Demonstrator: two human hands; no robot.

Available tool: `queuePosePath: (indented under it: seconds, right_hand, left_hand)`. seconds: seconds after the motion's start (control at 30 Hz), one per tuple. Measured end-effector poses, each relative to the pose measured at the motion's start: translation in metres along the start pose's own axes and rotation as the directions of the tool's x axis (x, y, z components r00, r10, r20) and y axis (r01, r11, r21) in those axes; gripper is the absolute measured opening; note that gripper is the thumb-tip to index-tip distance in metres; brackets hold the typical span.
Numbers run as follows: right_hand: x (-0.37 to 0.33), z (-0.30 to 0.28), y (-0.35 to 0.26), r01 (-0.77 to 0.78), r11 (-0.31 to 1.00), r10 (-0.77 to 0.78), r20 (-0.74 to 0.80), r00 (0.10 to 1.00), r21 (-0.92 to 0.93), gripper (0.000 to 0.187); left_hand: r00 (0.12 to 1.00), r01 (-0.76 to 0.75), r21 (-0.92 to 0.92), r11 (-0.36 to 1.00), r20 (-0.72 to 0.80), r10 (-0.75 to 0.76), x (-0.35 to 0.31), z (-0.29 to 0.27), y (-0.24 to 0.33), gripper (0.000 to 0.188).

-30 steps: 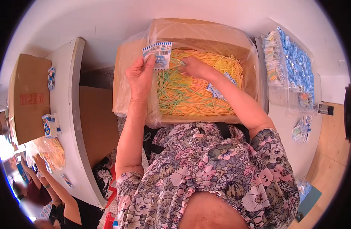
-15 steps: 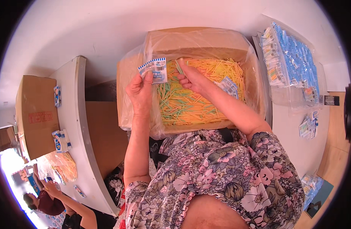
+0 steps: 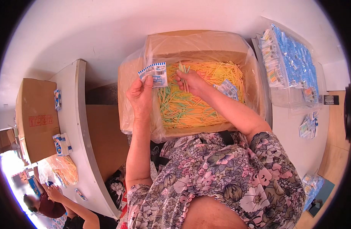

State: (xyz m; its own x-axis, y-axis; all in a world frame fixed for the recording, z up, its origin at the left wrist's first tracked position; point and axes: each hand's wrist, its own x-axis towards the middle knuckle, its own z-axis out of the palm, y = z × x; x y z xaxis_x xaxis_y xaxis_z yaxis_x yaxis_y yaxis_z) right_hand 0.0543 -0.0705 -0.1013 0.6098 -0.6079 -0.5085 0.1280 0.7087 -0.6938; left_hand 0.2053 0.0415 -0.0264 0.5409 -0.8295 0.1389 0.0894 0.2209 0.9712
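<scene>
A small blue-and-white plastic packet (image 3: pixel 157 74) is pinched between the thumb and fingers of my left hand (image 3: pixel 140 97), over the left side of a cardboard box (image 3: pixel 190 40). To its right, my right hand (image 3: pixel 194 83) is closed on a few thin pastel sticks (image 3: pixel 184 69), which point up and down out of the fingers. Loose sticks (image 3: pixel 198 114) in yellow, orange and green fill the box, which has a clear plastic liner (image 3: pixel 139 63). More packets (image 3: pixel 228 89) lie on the sticks beside my right forearm.
A clear plastic bin (image 3: pixel 293 101) with rows of blue-striped packets (image 3: pixel 297 65) stands at the right; several packets (image 3: pixel 309 126) lie below it. At the left are a closed carton (image 3: pixel 38 126), a bag of yellow sticks (image 3: pixel 65 168) and another person's arm (image 3: pixel 76 208).
My right hand has turned a little, and the sticks in it now show more plainly. The left hand still holds the packet at nearly the same place.
</scene>
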Motion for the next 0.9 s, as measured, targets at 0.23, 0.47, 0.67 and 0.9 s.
queuePosePath:
  seconds: [0.23, 0.47, 0.67, 0.9]
  right_hand:
    - [0.042, -0.005, -0.020, -0.064, 0.996, 0.069, -0.092, 0.993, 0.055, 0.015]
    - [0.037, 0.006, -0.025, -0.047, 0.997, 0.040, -0.104, 0.994, -0.064, 0.011]
    - [0.030, 0.014, -0.015, -0.117, 0.991, 0.115, 0.029, 0.993, 0.059, 0.021]
    - [-0.001, 0.025, -0.023, 0.221, 0.975, -0.219, 0.082, 0.972, -0.009, 0.021]
  left_hand:
    - [1.000, 0.001, -0.006, 1.000, 0.005, -0.001, -0.001, 0.004, 0.004, 0.017]
    - [1.000, 0.007, 0.017, 1.000, 0.004, -0.007, 0.001, -0.002, 0.002, 0.018]
    - [1.000, -0.001, 0.007, 1.000, 0.005, 0.001, 0.002, 0.000, -0.002, 0.017]
    - [0.999, 0.021, -0.038, 0.999, 0.045, -0.020, 0.000, 0.005, 0.001, 0.017]
